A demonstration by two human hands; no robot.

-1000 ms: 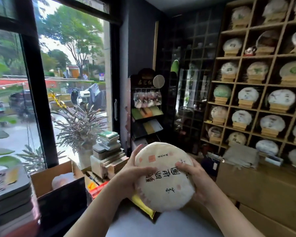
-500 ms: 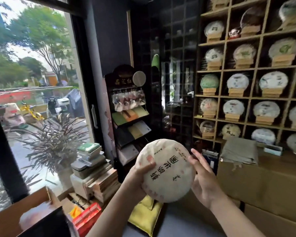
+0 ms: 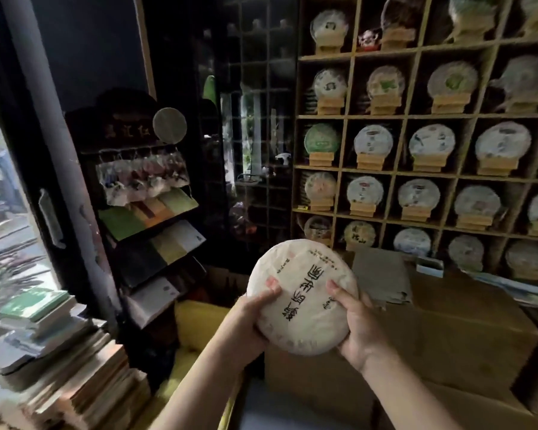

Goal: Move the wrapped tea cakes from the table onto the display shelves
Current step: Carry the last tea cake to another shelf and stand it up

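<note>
Swung right off the window toward the display shelves (image 3: 385, 114), tea cake (image 3: 303, 297) gripped between left hand (image 3: 255, 318) and right hand (image 3: 356, 321) (fingers curled round rim), not yet shelved.

— What stands left of the shelving?
— A dark tiered rack (image 3: 143, 193) with hanging packets and slanted coloured boxes; a round disc (image 3: 170, 125) at its top.
— And lower down?
— A stack of books (image 3: 59, 361) by the window; cardboard boxes (image 3: 441, 330); a yellow cushion (image 3: 199, 321).
</note>
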